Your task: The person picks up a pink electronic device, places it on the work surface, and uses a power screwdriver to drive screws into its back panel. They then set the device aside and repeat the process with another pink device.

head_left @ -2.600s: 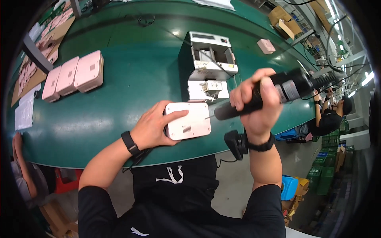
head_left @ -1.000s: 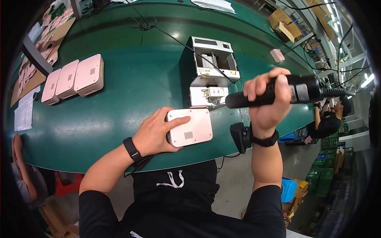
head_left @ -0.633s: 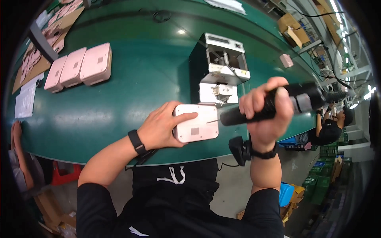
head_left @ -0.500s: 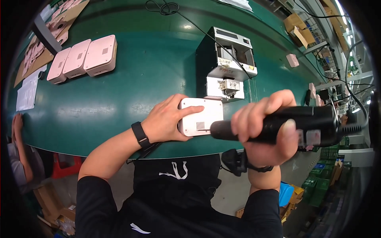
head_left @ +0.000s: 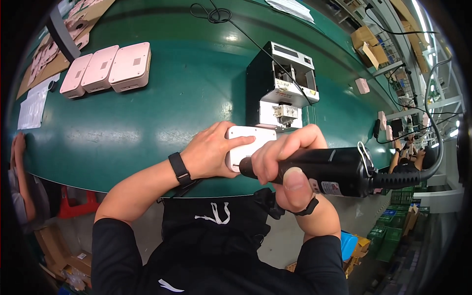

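A pale pink plastic housing (head_left: 242, 150) with rounded corners and a small slotted vent lies on the green bench near its front edge. My left hand (head_left: 210, 151) grips it from the left, with a finger lying across its top. In my right hand (head_left: 287, 164) is a black corded electric screwdriver (head_left: 327, 172), held at a slant. Its tip meets the housing's near left corner, where a screw hole sits. The right side of the housing is partly hidden behind my right hand and the tool.
A black and silver screw feeder (head_left: 282, 86) stands just beyond the housing. Three similar pink housings (head_left: 130, 67) sit side by side at the far left. The tool's cable (head_left: 435, 128) rises at the right. A co-worker's hands (head_left: 18, 147) rest at the left bench edge.
My right hand has brought the screwdriver left and slightly down, onto the housing's near left corner. My left hand keeps its grip on the housing. The whole view has shifted slightly.
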Demonstrator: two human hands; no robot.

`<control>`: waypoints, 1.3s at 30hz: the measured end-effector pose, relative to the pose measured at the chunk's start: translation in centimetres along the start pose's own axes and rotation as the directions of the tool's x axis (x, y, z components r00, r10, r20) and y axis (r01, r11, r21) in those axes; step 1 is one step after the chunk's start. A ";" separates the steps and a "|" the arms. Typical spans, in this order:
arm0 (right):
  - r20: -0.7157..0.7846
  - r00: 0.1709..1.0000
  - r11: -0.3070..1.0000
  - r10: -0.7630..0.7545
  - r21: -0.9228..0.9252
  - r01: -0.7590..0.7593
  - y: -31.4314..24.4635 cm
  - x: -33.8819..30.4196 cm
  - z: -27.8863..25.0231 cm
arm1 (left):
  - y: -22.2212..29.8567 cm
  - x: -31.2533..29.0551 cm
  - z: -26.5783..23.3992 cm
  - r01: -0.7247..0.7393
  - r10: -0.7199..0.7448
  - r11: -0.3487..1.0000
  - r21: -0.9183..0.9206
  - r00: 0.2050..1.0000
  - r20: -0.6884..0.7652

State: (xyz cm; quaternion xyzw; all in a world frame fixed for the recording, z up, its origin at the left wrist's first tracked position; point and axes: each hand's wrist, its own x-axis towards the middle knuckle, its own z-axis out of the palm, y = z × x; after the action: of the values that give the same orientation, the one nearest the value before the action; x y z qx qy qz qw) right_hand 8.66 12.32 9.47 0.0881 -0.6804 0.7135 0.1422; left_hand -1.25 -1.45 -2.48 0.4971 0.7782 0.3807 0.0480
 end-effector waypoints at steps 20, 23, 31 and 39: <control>-0.165 0.970 0.942 -0.180 0.255 0.218 -2.6 0.1 -3.2 | 0.8 -1.5 -3.2 0.079 -0.072 0.994 -0.069 0.992 0.107; -0.386 0.875 0.936 -0.292 0.074 0.345 -3.5 -1.9 -7.6 | 0.2 -3.7 -6.0 0.215 -0.170 0.957 -0.197 0.960 0.223; -0.656 0.714 0.969 -0.245 -0.192 0.156 1.9 -7.3 -14.9 | -5.4 -1.7 -7.5 0.448 -0.405 -0.262 -0.855 0.753 0.519; -0.609 0.751 0.962 -0.254 -0.239 0.132 3.4 -7.6 -15.2 | -12.2 8.7 -6.9 0.160 -0.602 0.464 -0.871 0.779 -0.177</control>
State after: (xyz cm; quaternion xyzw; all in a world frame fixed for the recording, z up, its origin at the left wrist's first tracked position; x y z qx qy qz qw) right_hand 15.79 26.73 2.91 -0.1008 -0.6412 0.6178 0.4439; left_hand -17.75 -0.83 -2.77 0.1150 0.5898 0.7805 0.1723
